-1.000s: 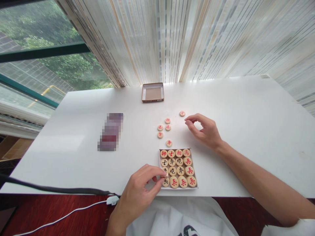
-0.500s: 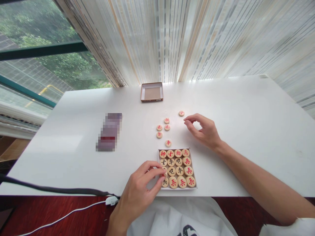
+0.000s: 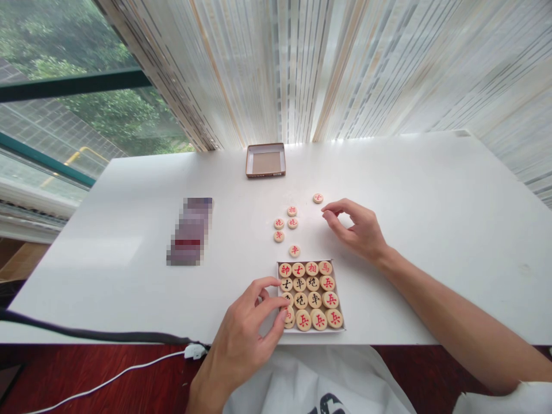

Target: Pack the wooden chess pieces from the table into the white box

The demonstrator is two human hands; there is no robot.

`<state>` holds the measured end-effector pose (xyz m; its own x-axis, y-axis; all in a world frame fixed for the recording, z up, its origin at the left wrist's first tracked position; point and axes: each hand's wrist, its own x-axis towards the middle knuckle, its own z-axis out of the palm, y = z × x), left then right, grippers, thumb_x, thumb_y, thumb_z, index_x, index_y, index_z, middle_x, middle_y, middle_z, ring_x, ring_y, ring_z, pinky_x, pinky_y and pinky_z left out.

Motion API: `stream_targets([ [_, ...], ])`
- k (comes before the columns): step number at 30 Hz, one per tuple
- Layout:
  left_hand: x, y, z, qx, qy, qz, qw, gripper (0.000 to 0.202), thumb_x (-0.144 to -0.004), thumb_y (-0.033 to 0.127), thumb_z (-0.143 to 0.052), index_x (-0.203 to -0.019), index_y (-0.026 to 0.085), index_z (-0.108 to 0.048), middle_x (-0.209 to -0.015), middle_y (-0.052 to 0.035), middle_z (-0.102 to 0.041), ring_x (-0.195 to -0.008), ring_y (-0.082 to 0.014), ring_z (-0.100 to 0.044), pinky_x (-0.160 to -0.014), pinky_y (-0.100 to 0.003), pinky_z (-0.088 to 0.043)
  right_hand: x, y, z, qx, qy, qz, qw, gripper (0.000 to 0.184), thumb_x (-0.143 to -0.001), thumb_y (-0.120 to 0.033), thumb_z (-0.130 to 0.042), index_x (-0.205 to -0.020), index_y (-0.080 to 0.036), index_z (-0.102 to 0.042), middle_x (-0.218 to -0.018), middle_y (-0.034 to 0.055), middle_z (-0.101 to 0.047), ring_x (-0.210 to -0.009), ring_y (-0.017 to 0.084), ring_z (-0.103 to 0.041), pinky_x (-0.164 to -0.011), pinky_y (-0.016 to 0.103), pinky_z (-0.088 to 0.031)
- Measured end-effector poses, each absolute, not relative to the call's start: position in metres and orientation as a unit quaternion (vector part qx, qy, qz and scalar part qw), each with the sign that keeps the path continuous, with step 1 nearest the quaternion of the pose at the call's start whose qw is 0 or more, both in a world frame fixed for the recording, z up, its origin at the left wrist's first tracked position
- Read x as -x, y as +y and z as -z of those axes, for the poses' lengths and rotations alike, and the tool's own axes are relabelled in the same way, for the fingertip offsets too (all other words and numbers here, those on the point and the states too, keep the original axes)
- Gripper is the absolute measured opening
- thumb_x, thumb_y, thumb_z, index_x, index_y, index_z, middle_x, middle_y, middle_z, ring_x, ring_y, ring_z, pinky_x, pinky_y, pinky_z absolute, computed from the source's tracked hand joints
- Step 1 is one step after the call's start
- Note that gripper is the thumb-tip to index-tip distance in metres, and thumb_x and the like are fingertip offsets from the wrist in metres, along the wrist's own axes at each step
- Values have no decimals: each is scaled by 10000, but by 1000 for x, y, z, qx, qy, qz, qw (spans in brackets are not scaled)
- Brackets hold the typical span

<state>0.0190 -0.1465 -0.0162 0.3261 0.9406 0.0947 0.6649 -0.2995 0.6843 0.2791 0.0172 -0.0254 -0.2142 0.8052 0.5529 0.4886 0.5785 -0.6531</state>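
Observation:
A shallow white box (image 3: pixel 340 329) near the table's front edge holds round wooden chess pieces (image 3: pixel 313 284) with red and black characters, packed in rows. My left hand (image 3: pixel 245 339) is at the box's lower left corner, thumb and fingers closed round a red-marked piece (image 3: pixel 288 315) lying there. My right hand (image 3: pixel 360 230) rests on the table beyond the box, fingers loosely curled and apart, holding nothing. Its fingertips are close to one loose piece (image 3: pixel 318 198). Several more loose pieces (image 3: pixel 292 223) lie left of it, one (image 3: pixel 294 250) just above the box.
The white table (image 3: pixel 431 201) stands against a striped curtain (image 3: pixel 345 63) and a window. A brown box lid (image 3: pixel 266 160) lies at the back. A blurred dark rectangle (image 3: pixel 190 231) lies to the left. A black strap (image 3: pixel 86 332) and a white cable (image 3: pixel 107 379) run along the front edge.
My left hand has moved slightly inward over the box's lower left corner, where a red-marked piece now shows instead of a black one. My right hand has stayed still.

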Motion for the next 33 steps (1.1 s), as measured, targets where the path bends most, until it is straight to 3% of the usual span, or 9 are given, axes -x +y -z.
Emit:
stream_targets([
  [9, -19, -149, 14, -767, 514, -232, 305, 195, -951, 168, -574, -1097, 253, -672, -1406, -91, -523, -909, -186, -618, -865, -382, -552, -278, 18, 25, 424, -761, -171, 460, 58, -949, -241, -628, -930, -233, -682, -825, 29, -731, -710, 189, -675, -678, 324, -557],
  [19, -19, -149, 14, -767, 513, -254, 290, 185, -946, 159, -594, -1100, 246, -650, -1396, -81, -525, -915, -169, -632, -869, -352, -557, -279, 17, 25, 419, -762, -168, 464, 52, -938, -197, -636, -936, -216, -685, -818, 25, -724, -713, 171, -670, -694, 300, -541],
  [28, -20, -115, 4, -696, 537, -443, 176, 245, -941, 168, -635, -1177, 227, -611, -1341, -97, -576, -853, -142, -609, -814, -321, -548, -279, 18, 25, 425, -761, -168, 460, 57, -951, -223, -625, -936, -221, -680, -825, 28, -724, -715, 171, -666, -702, 306, -553],
  [33, -33, -47, -13, -613, 501, -580, 191, 196, -972, 272, -613, -1161, 225, -628, -1294, -87, -618, -851, -137, -632, -790, -302, -552, -280, 18, 25, 428, -758, -176, 460, 65, -955, -233, -617, -946, -219, -679, -829, 34, -725, -719, 176, -663, -701, 311, -558],
])
